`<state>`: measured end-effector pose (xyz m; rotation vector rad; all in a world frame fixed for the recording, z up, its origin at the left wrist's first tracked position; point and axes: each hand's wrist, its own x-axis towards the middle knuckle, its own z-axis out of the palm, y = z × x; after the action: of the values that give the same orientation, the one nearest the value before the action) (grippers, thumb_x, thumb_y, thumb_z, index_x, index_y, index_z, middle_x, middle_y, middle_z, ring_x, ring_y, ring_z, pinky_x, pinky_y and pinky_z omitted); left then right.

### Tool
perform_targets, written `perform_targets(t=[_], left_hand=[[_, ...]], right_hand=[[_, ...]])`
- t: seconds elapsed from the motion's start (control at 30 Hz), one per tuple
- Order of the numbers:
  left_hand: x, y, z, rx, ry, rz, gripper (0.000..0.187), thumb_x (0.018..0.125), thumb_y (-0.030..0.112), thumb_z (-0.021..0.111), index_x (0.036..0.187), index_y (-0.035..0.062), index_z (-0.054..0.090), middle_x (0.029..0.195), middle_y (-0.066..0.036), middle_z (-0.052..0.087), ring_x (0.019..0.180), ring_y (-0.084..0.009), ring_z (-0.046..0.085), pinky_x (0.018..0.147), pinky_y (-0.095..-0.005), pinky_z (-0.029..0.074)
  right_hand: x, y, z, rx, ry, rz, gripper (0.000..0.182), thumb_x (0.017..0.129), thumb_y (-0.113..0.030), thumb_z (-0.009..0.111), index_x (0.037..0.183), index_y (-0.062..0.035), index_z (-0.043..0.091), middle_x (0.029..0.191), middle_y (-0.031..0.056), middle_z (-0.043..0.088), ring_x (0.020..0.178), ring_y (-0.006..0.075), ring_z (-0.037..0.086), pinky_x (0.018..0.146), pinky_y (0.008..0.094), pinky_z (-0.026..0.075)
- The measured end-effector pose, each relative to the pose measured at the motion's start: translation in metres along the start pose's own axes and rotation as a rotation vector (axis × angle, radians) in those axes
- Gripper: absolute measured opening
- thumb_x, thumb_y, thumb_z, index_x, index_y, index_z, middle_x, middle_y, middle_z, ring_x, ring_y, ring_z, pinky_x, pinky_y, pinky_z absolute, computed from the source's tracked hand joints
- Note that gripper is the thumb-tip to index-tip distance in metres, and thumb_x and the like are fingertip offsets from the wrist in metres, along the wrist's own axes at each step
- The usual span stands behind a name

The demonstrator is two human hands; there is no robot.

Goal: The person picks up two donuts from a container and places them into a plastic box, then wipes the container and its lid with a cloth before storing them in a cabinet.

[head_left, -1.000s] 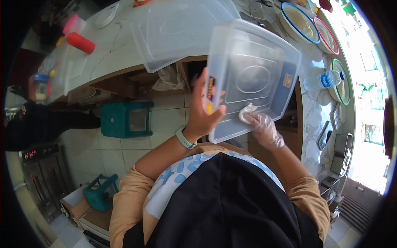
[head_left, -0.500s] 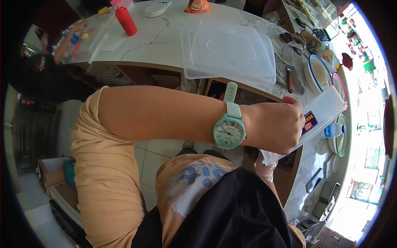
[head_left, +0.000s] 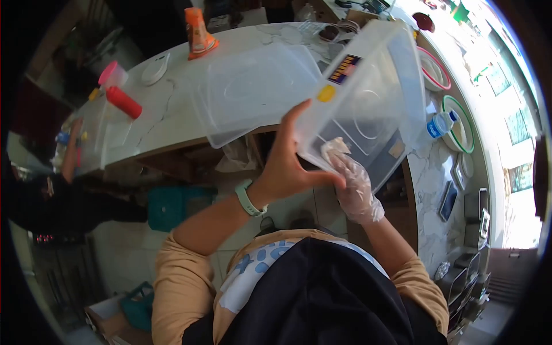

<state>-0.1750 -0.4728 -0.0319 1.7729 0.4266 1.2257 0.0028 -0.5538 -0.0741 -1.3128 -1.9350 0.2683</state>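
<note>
A large clear plastic container [head_left: 402,75] is tilted up in front of me over the counter edge, its open side facing me. My left hand [head_left: 287,155] grips its near left corner, fingers along the outer wall and thumb stretched over the rim; a pale green watch is on that wrist. Inside the container, my right hand [head_left: 353,187] wears a clear plastic glove and presses a crumpled whitish cloth [head_left: 335,147] near the lower wall. A dark label [head_left: 345,69] and a yellow sticker [head_left: 326,93] are on the container's left side.
Clear plastic lids [head_left: 253,86] lie on the marble counter [head_left: 164,106]. Farther left are a red squeeze bottle [head_left: 123,102] and an orange packet [head_left: 199,37]. A water bottle [head_left: 441,124] and round rimmed baskets [head_left: 460,126] stand at right. Another person [head_left: 52,198] works at far left.
My left hand has drawn back from across my body to the container's near left corner. The container now stands more upright, and my gloved right hand has come into view inside it with the cloth.
</note>
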Motion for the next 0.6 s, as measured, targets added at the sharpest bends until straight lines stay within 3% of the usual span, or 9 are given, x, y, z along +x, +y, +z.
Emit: perform_targets(t=[0.07, 0.13, 0.2, 0.27, 0.33, 0.4, 0.47, 0.5, 0.6], left_hand=[[-0.003, -0.023, 0.012, -0.375, 0.472, -0.139, 0.076, 0.077, 0.022, 0.069, 0.137, 0.0038, 0.025, 0.124, -0.02, 0.043, 0.105, -0.0326, 0.054, 0.093, -0.0434, 0.044], [-0.011, -0.038, 0.016, -0.475, 0.508, -0.122, 0.067, 0.08, 0.021, 0.058, 0.136, 0.0034, 0.027, 0.121, -0.021, 0.046, 0.102, -0.0335, 0.055, 0.091, -0.0449, 0.045], [-0.012, -0.042, 0.01, -0.576, 0.576, -0.088, 0.059, 0.082, 0.02, 0.047, 0.135, 0.003, 0.028, 0.118, -0.021, 0.048, 0.1, -0.0344, 0.056, 0.089, -0.0464, 0.046], [-0.012, -0.044, -0.012, -0.672, 0.642, -0.243, 0.059, 0.079, 0.03, 0.039, 0.129, -0.0012, 0.036, 0.117, -0.021, 0.051, 0.105, -0.0387, 0.053, 0.096, -0.0518, 0.041], [-0.007, -0.03, -0.037, -0.646, 0.711, -0.176, 0.057, 0.079, 0.034, 0.041, 0.122, -0.0035, 0.041, 0.113, -0.021, 0.053, 0.103, -0.0396, 0.054, 0.091, -0.0546, 0.043], [-0.003, -0.019, -0.069, -0.601, 0.758, -0.133, 0.057, 0.079, 0.035, 0.042, 0.122, -0.0026, 0.041, 0.113, -0.021, 0.053, 0.103, -0.0396, 0.054, 0.091, -0.0556, 0.043], [0.0, -0.007, -0.09, -0.452, 1.007, -0.148, 0.056, 0.08, 0.035, 0.043, 0.122, -0.0014, 0.039, 0.113, -0.022, 0.053, 0.104, -0.0409, 0.054, 0.091, -0.0567, 0.042], [-0.002, -0.006, -0.092, -0.453, 1.012, -0.151, 0.056, 0.08, 0.035, 0.043, 0.122, -0.0014, 0.039, 0.113, -0.022, 0.053, 0.104, -0.0409, 0.054, 0.091, -0.0567, 0.042], [0.001, 0.001, -0.087, -0.467, 1.001, -0.161, 0.056, 0.085, 0.028, 0.046, 0.13, -0.0016, 0.031, 0.118, -0.023, 0.049, 0.106, -0.0408, 0.053, 0.09, -0.0542, 0.044]], right_hand=[[0.02, -0.012, 0.013, 0.178, -0.097, 0.049, 0.038, 0.084, -0.001, 0.044, 0.122, -0.001, 0.051, 0.121, 0.0236, 0.052, 0.111, 0.0362, 0.052, 0.097, 0.0391, 0.04], [0.045, -0.035, 0.028, 0.057, -0.059, -0.121, 0.037, 0.089, -0.004, 0.042, 0.125, 0.0016, 0.046, 0.125, 0.0247, 0.05, 0.115, 0.0345, 0.051, 0.099, 0.0367, 0.039], [0.066, -0.058, 0.04, 0.351, -0.227, 0.078, 0.046, 0.08, 0.004, 0.044, 0.126, 0.0009, 0.045, 0.124, 0.0196, 0.051, 0.115, 0.0347, 0.05, 0.095, 0.0363, 0.043], [0.077, -0.059, 0.044, 0.269, -0.155, -0.05, 0.046, 0.081, 0.001, 0.046, 0.126, 0.0005, 0.045, 0.126, 0.0222, 0.049, 0.114, 0.0344, 0.052, 0.095, 0.0367, 0.043], [0.072, -0.056, 0.05, 0.202, -0.086, -0.185, 0.045, 0.081, -0.001, 0.048, 0.126, 0.0001, 0.045, 0.128, 0.0247, 0.048, 0.113, 0.0341, 0.053, 0.096, 0.0372, 0.043], [0.039, -0.027, 0.051, 0.158, -0.156, -0.124, 0.047, 0.078, 0.0, 0.05, 0.124, -0.0018, 0.048, 0.123, 0.0224, 0.053, 0.107, 0.0325, 0.058, 0.09, 0.0369, 0.048], [0.008, 0.001, 0.047, -0.124, -0.421, 0.085, 0.044, 0.078, 0.0, 0.05, 0.121, -0.0033, 0.051, 0.116, 0.0188, 0.059, 0.1, 0.0301, 0.061, 0.085, 0.0359, 0.05], [0.0, 0.011, 0.047, -0.188, -0.268, -0.027, 0.039, 0.077, 0.0, 0.049, 0.115, -0.0048, 0.056, 0.109, 0.0167, 0.062, 0.095, 0.0307, 0.062, 0.084, 0.0374, 0.05], [-0.001, 0.03, 0.055, -0.291, -0.233, -0.119, 0.035, 0.077, 0.0, 0.049, 0.11, -0.0051, 0.059, 0.107, 0.0156, 0.062, 0.092, 0.0312, 0.062, 0.082, 0.038, 0.051]])
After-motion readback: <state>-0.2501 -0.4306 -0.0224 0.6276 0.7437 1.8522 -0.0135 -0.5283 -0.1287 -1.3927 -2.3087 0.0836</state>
